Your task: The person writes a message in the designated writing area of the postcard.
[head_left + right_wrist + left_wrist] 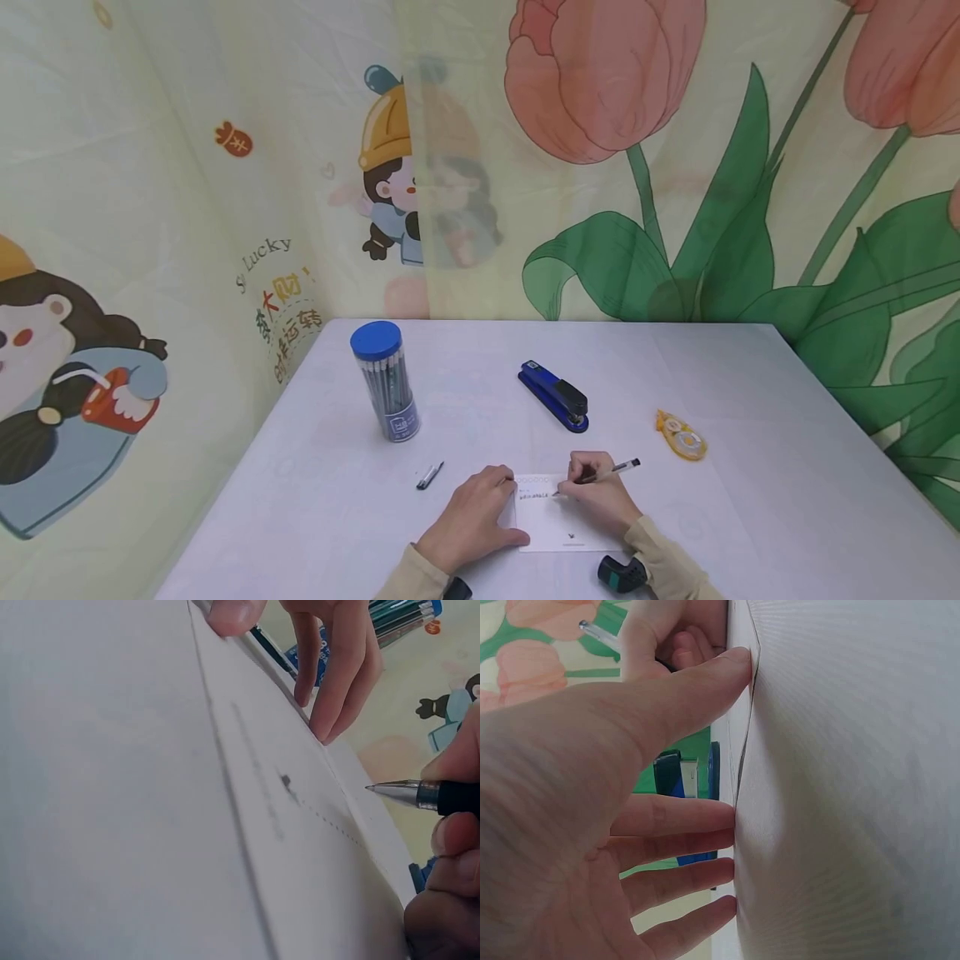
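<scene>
A white sheet of paper (543, 529) lies on the table with a short line of handwriting near its top and a small dark print lower down. My left hand (480, 517) rests at the sheet's left edge, fingers spread and fairly straight, fingertips and thumb (724, 671) touching down. A pen (618, 468) with a clear barrel is pinched in my right hand (603, 500). The pen's metal tip (390, 792) points left, at the end of the handwriting in the head view. Left of the paper lies a small pen cap (430, 476).
A blue-lidded jar of pencils (386, 383) stands at the back left. Beyond the paper is a blue and black stapler (555, 396). To the right lies a yellow correction tape (681, 435). Printed curtains (465, 287) hang behind the white table (300, 533).
</scene>
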`<state>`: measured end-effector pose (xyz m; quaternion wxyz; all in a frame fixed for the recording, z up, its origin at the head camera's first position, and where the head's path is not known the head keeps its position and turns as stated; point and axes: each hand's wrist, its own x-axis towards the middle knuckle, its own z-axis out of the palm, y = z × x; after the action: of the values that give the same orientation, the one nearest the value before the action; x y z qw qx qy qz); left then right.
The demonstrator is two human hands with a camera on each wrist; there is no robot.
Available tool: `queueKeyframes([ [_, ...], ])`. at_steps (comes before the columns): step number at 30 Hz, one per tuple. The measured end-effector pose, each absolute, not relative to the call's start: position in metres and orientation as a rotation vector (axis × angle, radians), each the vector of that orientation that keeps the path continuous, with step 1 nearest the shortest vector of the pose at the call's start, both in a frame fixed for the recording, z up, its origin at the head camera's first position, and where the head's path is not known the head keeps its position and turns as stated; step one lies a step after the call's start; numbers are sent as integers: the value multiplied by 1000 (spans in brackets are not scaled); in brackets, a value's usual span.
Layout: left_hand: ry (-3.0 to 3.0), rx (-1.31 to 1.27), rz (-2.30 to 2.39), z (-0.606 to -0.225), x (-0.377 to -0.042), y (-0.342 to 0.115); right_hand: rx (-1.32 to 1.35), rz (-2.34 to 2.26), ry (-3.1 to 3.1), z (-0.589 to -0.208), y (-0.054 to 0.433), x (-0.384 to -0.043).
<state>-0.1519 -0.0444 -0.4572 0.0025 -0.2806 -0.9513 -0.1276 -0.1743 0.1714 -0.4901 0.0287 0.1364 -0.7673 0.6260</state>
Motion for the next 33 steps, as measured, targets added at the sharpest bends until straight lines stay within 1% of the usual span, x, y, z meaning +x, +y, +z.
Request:
queueKeyframes([
  [7,-2968,-887,-402,-458,-152,-46,338,1846,-2432,-493,171,-174],
  [15,-2966,-886,-393,-459,-152,-45,374,1829,-2444,-491,170,-173],
  [28,-2954,-890,-383,-459,-152,-46,359,1749,-2494,-489,168,-172],
  [33,-2960,-892,-385,-459,-152,-46,292,1736,-2518,-475,162,-165],
])
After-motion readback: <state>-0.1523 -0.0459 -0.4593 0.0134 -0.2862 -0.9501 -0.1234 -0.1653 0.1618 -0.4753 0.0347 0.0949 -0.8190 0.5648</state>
